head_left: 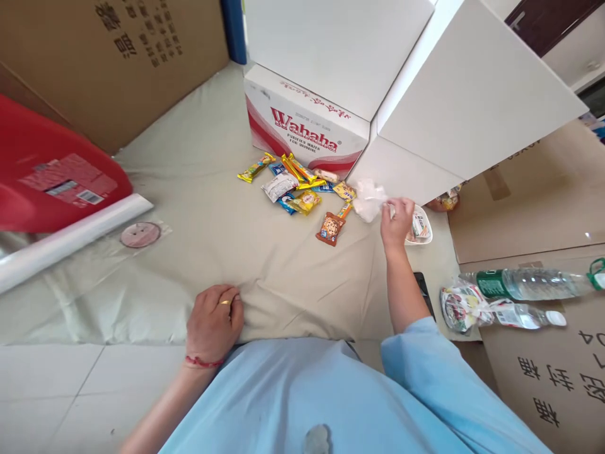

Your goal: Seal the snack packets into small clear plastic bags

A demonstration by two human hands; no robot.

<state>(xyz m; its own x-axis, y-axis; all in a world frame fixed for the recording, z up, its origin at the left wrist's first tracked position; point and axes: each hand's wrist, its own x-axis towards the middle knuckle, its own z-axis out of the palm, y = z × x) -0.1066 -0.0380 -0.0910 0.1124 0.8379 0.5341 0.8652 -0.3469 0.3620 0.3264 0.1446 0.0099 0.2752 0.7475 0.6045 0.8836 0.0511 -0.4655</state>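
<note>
My right hand [397,222] reaches out over the pale cloth [212,233] and pinches a crumpled clear plastic bag [368,198]. Just left of it lies a pile of several small snack packets [297,186], with a brown cookie packet [331,228] nearest. A small white dish [420,228] holding wrappers sits under and right of that hand. My left hand [215,321] rests near me on the cloth's front edge, fingers curled into the fabric, a ring and a red wrist string showing.
A Wahaha water carton [302,129] and white boxes [467,94] stand behind the snacks. Brown cardboard boxes [118,57] flank both sides. A red plastic object [47,170] and white roll [70,236] lie left. Water bottles [524,284] and a bagged item [460,308] lie right.
</note>
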